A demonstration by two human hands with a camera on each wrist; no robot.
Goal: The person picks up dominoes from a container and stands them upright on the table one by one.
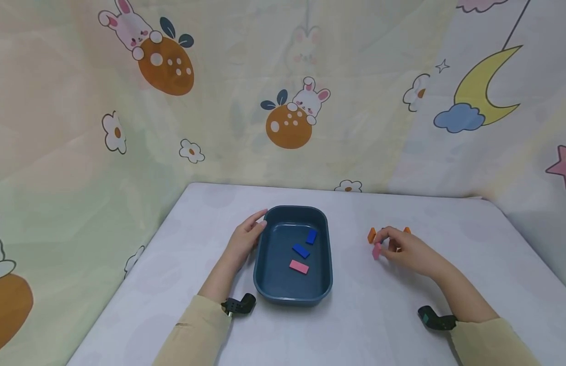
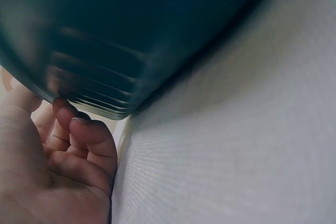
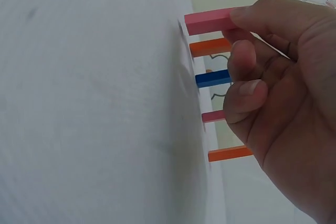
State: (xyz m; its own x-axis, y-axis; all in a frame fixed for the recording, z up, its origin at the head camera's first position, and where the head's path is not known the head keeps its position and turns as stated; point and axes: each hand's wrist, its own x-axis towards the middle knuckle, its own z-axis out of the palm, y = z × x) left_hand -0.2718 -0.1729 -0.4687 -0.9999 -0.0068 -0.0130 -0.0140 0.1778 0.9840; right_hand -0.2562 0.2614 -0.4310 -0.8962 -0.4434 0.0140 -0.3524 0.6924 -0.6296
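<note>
A dark blue rectangular tray (image 1: 293,300) stands on the table, with two blue blocks (image 1: 301,250) and a pink block (image 1: 298,267) lying flat in it. My left hand (image 1: 244,240) holds the tray's left side near the far corner. In the left wrist view, its fingers (image 2: 97,135) curl by the outer wall. Right of the tray, my right hand (image 1: 408,251) pinches another pink block (image 3: 210,22) between thumb and finger. That block is upright, close to the tabletop; whether it touches is unclear. Behind it stand orange blocks (image 1: 371,235), a blue block (image 3: 212,78) and a pink block (image 3: 213,116), partly hidden by the hand.
A white cloth covers the table (image 1: 209,203). Behind and beside it hangs a patterned curtain (image 1: 228,91) with rabbits, flowers and a moon. Each wrist wears a black camera band (image 1: 438,319).
</note>
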